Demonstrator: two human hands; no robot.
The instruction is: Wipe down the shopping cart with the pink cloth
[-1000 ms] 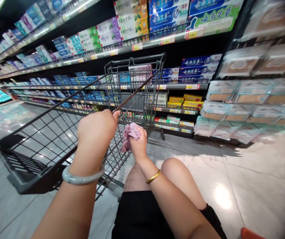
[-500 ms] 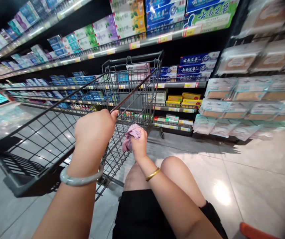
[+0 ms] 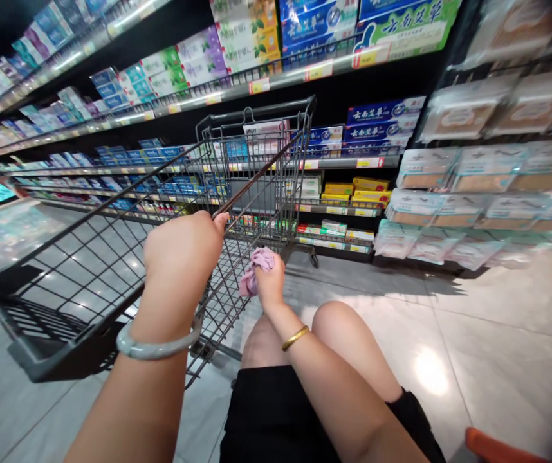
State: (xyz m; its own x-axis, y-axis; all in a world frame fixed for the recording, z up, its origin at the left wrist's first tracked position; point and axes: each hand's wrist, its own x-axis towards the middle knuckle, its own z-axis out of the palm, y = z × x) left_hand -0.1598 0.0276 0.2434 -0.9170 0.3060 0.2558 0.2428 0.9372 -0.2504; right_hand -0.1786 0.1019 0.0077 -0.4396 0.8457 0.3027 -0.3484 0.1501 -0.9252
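A grey wire shopping cart (image 3: pixel 228 283) stands in front of me, tilted across the view. My left hand (image 3: pixel 182 251), with a pale bangle (image 3: pixel 155 347) on its wrist, is closed around the cart's top side rail (image 3: pixel 251 183). Bunched up in my right hand (image 3: pixel 271 281) is a crumpled pinkish-purple cloth (image 3: pixel 259 265), held against the wire side of the cart below the rail. That wrist wears a gold bracelet (image 3: pixel 295 337). The fingers of my right hand are partly hidden by the cloth.
Shelves of toothpaste-like boxes (image 3: pixel 385 122) run along behind the cart. Packaged goods (image 3: pixel 478 170) hang at the right. The cart's dark plastic end (image 3: pixel 58 354) is at the left. Tiled floor (image 3: pixel 488 334) lies at the right, with an orange object (image 3: pixel 498 447) at the bottom edge.
My right hand and the cloth have shifted slightly down along the cart's side. My left hand stays on the rail, and the cart looks unmoved.
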